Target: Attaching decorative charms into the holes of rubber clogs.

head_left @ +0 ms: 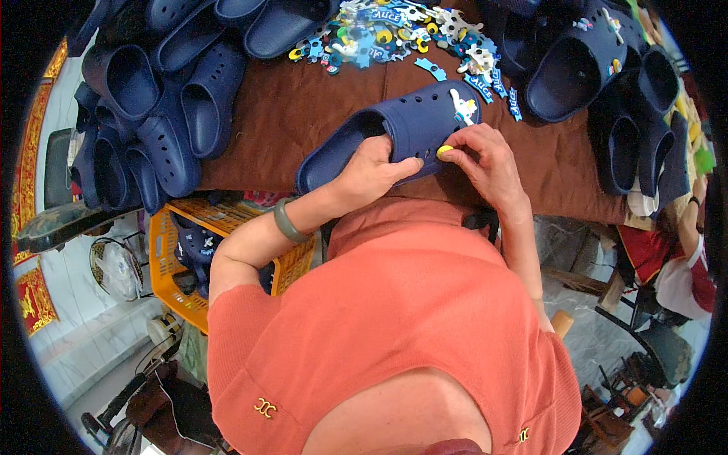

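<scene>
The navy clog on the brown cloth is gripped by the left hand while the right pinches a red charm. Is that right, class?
Only the colour is wrong: the head view shows the right hand pinching a yellow charm. The rest stands.

Under the left hand (pixel 377 168), the clog (pixel 413 114) looks smooth, matt plastic. The yellow charm (pixel 444 152) at the right hand (pixel 489 161) seems glossier, above matt cloth (pixel 262 129).

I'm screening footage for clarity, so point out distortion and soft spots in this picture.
Head view, edges: corners go black and the red-and-gold strip curves along the left rim; head view, centre: left hand, right hand and navy clog look fairly clear; head view, top: part of the charm pile looks hazy, glare or blur I cannot tell.
</scene>
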`<action>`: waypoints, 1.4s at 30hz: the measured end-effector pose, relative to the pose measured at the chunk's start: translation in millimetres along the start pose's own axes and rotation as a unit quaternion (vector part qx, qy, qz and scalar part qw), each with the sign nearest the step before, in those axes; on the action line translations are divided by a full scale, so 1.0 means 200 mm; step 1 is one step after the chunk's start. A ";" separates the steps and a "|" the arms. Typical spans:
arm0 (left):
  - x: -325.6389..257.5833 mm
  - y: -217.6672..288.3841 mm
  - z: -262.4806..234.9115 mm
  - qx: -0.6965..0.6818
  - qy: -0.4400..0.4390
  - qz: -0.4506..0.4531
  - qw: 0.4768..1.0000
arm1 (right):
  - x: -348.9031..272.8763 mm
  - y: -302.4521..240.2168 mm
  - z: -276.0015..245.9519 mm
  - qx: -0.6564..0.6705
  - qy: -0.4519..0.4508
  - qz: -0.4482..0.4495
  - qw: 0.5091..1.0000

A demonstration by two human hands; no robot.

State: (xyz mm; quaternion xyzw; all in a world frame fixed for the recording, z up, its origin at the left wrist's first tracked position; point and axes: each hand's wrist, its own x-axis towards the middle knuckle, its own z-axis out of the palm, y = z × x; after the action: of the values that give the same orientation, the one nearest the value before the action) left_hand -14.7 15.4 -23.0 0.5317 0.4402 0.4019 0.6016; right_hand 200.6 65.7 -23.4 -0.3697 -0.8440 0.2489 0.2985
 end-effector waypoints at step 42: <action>0.01 -0.02 0.01 0.174 0.047 0.023 0.983 | 0.76 0.01 -0.01 -0.110 -0.128 -0.273 0.947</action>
State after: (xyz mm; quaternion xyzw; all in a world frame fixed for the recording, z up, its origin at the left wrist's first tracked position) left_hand -11.7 15.5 -27.9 0.6184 0.5189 0.3580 0.4692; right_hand 120.3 184.6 24.5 -0.1211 -0.9658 0.1087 0.2021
